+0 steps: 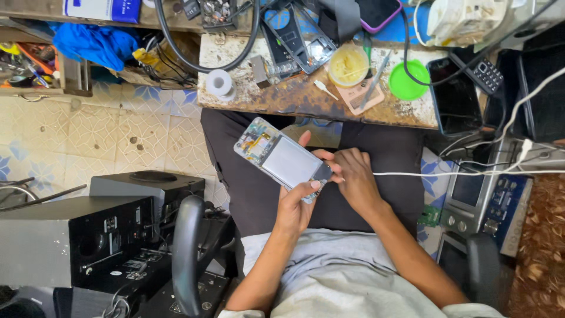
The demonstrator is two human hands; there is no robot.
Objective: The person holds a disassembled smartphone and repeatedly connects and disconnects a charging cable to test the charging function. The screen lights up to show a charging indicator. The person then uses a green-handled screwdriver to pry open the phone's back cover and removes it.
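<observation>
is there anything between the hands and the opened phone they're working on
Nothing visible. The left hand grips the opened grey phone with its back cover off at its near end, and the right hand touches that same end directly. The thin white cable crosses by the right hand but not between hands and phone.

I see an evenly lit scene, soft daylight with no harsh shadows. The pale patterned floor tiles (118,129) read bright; the black speaker boxes (76,235) at the lower left corner sink into murk. The opened phone's grey metal back plate (288,160) gives a dull sheen. Edges bow slightly from the wide lens, and focus stays reasonably sharp.
</observation>
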